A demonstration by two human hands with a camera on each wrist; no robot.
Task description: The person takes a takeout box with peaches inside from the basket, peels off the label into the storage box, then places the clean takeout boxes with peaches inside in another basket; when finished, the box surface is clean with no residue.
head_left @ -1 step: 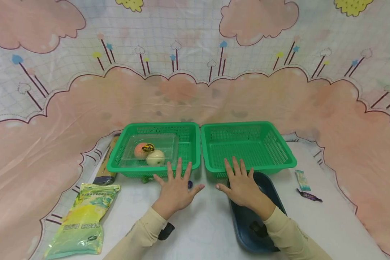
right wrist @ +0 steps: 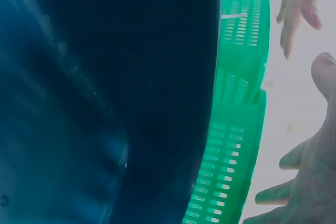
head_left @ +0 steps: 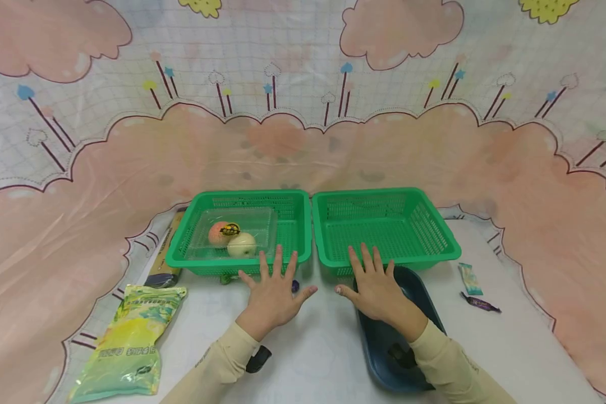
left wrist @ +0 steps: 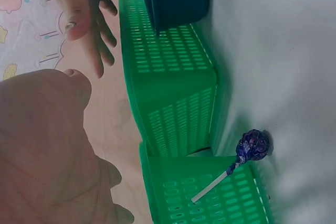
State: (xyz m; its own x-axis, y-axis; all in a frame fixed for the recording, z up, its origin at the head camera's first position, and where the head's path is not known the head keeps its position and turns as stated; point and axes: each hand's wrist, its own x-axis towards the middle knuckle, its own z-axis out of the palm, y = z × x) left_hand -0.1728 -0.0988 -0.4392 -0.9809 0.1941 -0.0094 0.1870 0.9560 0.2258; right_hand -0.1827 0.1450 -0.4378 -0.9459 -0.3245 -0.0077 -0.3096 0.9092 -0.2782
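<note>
My left hand [head_left: 275,294] is spread palm down before the left green basket [head_left: 207,264], fingers straight and holding nothing. In that basket lies a clear plastic box [head_left: 262,224] with a reddish fruit [head_left: 217,235] and a pale fruit [head_left: 242,247]. Beside the left hand is a purple-wrapped lollipop [left wrist: 252,145], its white stick leaning on a basket in the left wrist view. My right hand [head_left: 381,292], spread the same way, hovers over a dark blue tray [head_left: 384,353] in front of the right green basket [head_left: 368,231]. Nothing is in its fingers.
A yellow-green bag [head_left: 126,342] lies at the left, below a brown package [head_left: 165,258]. Something small and green [head_left: 225,279] sits under the left basket's front rim. At the right lie a light blue wrapped candy [head_left: 469,279] and a purple wrapped candy [head_left: 480,303].
</note>
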